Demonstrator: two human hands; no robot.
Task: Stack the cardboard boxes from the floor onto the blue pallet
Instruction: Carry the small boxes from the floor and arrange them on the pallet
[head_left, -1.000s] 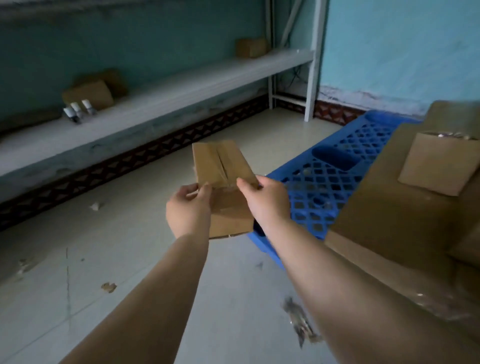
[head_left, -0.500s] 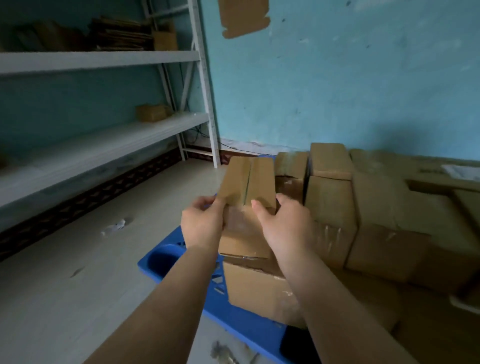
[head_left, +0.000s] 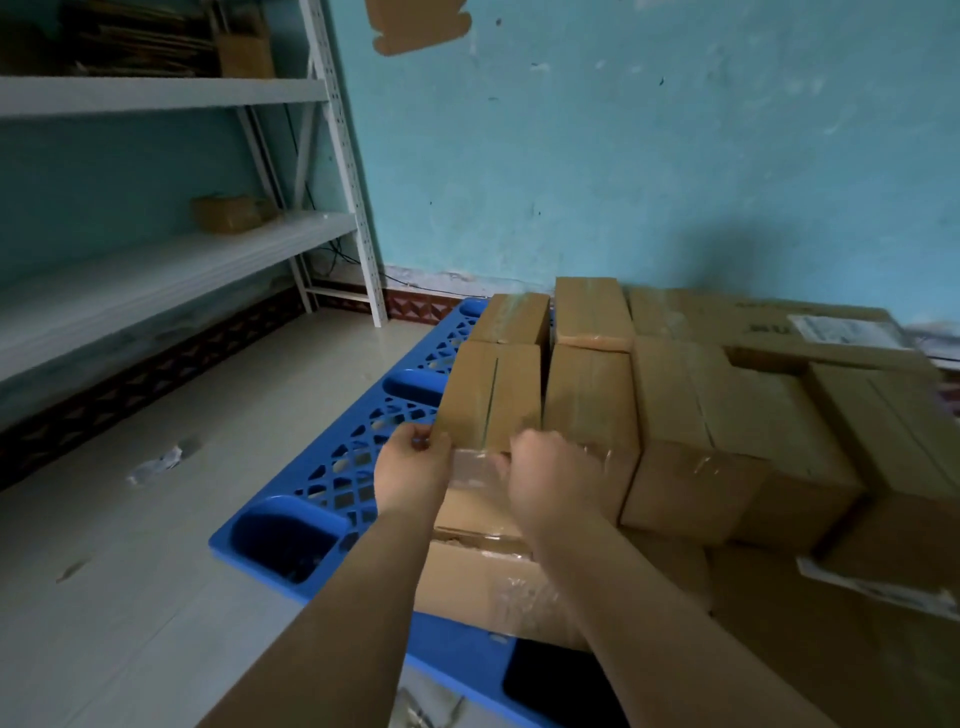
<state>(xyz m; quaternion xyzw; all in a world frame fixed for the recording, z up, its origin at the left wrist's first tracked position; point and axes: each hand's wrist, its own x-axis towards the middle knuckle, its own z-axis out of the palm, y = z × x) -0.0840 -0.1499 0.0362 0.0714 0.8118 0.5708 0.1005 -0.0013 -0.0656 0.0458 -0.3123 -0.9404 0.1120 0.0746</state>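
- Two hands hold one small cardboard box (head_left: 491, 397): the left hand (head_left: 413, 475) grips its near left corner, the right hand (head_left: 550, 478) curls over its near right edge, fingers (head_left: 524, 449) bent round the cardboard; neither hand is spread flat
- Half a second earlier the same box is carried in the air above the pallet's near corner; one second earlier it is held out over bare floor. Now it sits on the lower box (head_left: 498, 582) at the left end of the stack, its far end close to another small box (head_left: 514, 319) and its right side just beside the neighbouring box (head_left: 589, 400)
- Judged from this, the placing step is nearly complete; only the release and perhaps a small squaring push remain
- Blue pallet (head_left: 363, 467): its left strip of open grid is uncovered, and the held box stands close to the left edge of the stack, so a leftward nudge could leave it overhanging
- Open room: floor (head_left: 182, 519) to the left of the pallet is wide, with a scrap of paper (head_left: 156, 465) lying on it; the white shelf rack (head_left: 156, 280) stands well apart along the left wall
- Right side is crowded with stacked boxes (head_left: 727, 415), so the hands would withdraw most freely back and to the left
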